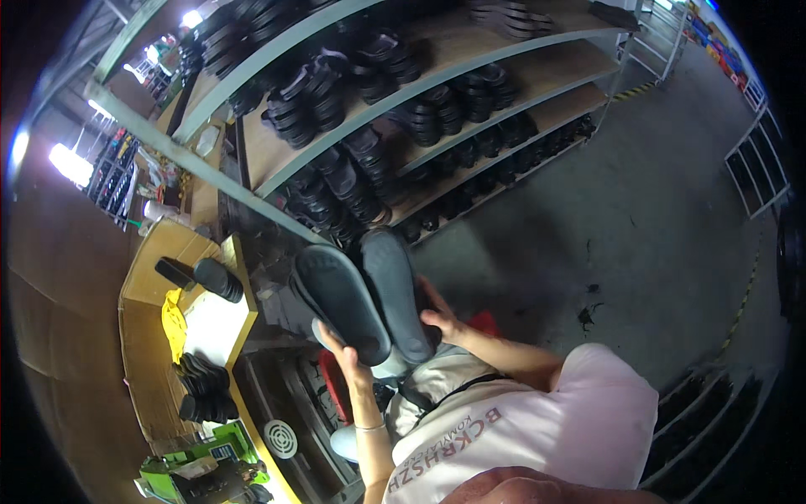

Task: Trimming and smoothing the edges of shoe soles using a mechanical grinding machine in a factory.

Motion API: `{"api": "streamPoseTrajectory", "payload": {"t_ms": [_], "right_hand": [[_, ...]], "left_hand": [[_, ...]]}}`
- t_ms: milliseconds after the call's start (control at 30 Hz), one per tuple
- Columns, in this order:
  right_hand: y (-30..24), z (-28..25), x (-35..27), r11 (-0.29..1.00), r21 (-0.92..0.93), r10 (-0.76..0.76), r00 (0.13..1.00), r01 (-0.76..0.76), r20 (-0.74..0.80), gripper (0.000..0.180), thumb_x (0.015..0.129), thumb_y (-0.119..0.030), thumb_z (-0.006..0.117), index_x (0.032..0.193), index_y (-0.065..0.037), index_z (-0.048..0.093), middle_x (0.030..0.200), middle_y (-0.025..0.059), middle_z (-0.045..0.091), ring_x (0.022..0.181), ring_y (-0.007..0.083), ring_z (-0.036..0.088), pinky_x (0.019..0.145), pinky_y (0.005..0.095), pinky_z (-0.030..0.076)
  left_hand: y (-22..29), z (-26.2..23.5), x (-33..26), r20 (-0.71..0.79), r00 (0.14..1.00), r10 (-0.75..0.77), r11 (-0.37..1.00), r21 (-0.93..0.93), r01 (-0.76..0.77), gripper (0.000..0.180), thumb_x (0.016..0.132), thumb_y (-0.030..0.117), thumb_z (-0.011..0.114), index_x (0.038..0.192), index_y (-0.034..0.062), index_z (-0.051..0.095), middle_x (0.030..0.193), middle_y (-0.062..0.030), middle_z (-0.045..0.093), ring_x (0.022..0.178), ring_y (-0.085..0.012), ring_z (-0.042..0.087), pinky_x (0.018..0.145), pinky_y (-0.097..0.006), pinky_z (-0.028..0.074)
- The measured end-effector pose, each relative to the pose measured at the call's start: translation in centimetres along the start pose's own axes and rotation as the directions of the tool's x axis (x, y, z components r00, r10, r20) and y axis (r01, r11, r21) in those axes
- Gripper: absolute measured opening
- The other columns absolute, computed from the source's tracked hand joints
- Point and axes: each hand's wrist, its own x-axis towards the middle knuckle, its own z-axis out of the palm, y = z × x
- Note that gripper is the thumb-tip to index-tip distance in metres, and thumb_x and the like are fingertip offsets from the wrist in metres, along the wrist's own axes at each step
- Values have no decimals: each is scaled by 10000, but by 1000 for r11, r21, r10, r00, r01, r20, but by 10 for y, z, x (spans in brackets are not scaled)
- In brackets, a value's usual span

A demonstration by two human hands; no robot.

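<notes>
**Two dark soles, one in each hand**

Head view: You are holding up a pair of dark shoe soles side by side in front of you. Your left hand is gripping the left sole from below, fingers wrapped around its lower end, so the sole is rising up and away from your grip with its patterned face turned toward you. Your right hand is closing on the right sole at its lower right edge, thumb and fingers pressing against its side; this sole is standing just beside the other one, the two touching or nearly touching along their long edges. A thin bracelet is sitting on your left wrist, below the grip.

Beyond the soles, above your hands, a long shelf rack is running across the picture, its boards loaded with stacks of black soles. To the left of your left hand, a wooden workbench is carrying a couple of loose dark soles and a yellow cloth, with another pile of soles lying lower down. A green machine is showing at the lower left, well below your grip. To the right of your right hand, the grey concrete floor is stretching out.
</notes>
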Motion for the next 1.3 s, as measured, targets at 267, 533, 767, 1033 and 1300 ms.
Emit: {"api": "streamPoseTrajectory", "payload": {"t_ms": [267,533,767,1033,1300], "right_hand": [[-5,-81,-11,955,286,-3,965,80,-261,885,752,-375,651,1438,-53,194,1381,112,372,1223,216,401,1020,355,310],[-43,-119,25,909,216,-256,886,356,-386,750,785,-370,613,1372,-26,297,1203,100,519,1039,191,545,876,310,452],[-52,-135,33,947,61,-199,725,316,-659,667,790,-339,632,1314,-13,379,1142,96,563,957,205,589,824,336,487],[-159,-155,47,800,-169,-458,404,576,-791,678,774,-393,664,1280,-6,434,1212,117,545,1062,242,567,923,363,455],[-290,-201,68,812,-284,-476,295,510,-829,638,816,-384,607,1284,16,438,1213,114,539,1120,212,517,954,343,407]], "left_hand": [[-4,96,52,234,961,-147,975,200,100,1124,722,681,546,1447,7,15,1496,-177,77,1385,-280,76,1115,-386,61],[-53,155,110,451,860,-239,962,228,148,1082,758,605,566,1445,14,-24,1508,-185,28,1399,-277,19,1119,-387,28],[-61,200,166,600,739,-306,951,156,267,1128,739,577,614,1438,4,-61,1507,-187,6,1395,-272,23,1120,-361,36],[-54,360,236,856,436,-278,891,60,451,1085,739,486,657,1436,-11,-9,1492,-178,79,1380,-278,103,1115,-372,90],[-49,489,246,875,377,-304,867,89,491,968,819,487,578,1442,-1,21,1495,-171,110,1379,-271,120,1121,-345,80]]}}
